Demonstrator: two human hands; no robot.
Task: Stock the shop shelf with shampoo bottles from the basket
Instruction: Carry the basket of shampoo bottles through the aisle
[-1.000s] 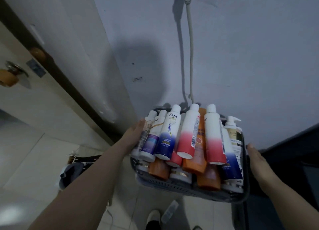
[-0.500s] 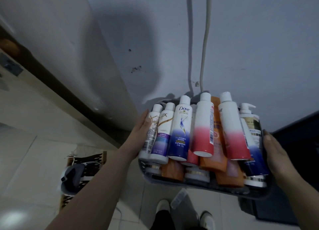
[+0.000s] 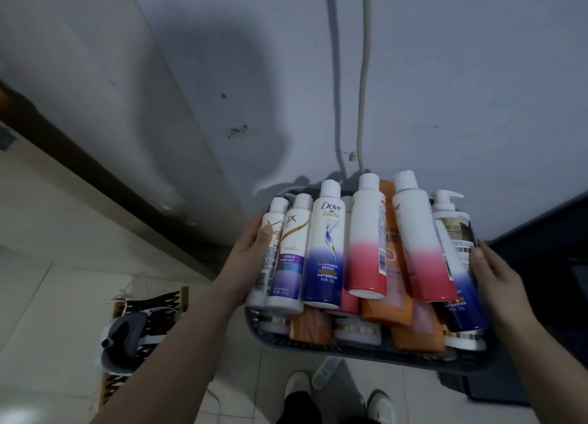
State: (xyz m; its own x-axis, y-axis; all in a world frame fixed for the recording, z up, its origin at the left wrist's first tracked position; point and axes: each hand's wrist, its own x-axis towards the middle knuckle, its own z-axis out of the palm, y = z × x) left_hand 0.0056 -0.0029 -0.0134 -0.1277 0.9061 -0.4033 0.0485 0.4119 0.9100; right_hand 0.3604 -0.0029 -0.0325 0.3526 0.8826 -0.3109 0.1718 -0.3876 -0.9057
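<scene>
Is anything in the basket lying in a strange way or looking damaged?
No damage or spill shows. The basket is overfilled: bottles lie stacked in two layers, and the top ones, like the blue-and-white bottle, rise above its rim. The left hand and right hand hold its sides.

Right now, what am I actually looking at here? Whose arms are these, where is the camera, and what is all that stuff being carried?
There is no machine here: these are a person's two bare arms. The single camera sits on the person's head and looks forward and down, so you also see their shoes on the tiled floor. The left hand and the right hand grip opposite sides of a dark basket, carried in the air near a grey wall with a cable hanging down it. The basket is piled with shampoo bottles lying down: a white and blue Dove bottle, white and pink ones, orange ones beneath, and a pump bottle on the right. No shop shelf is in view.
</scene>
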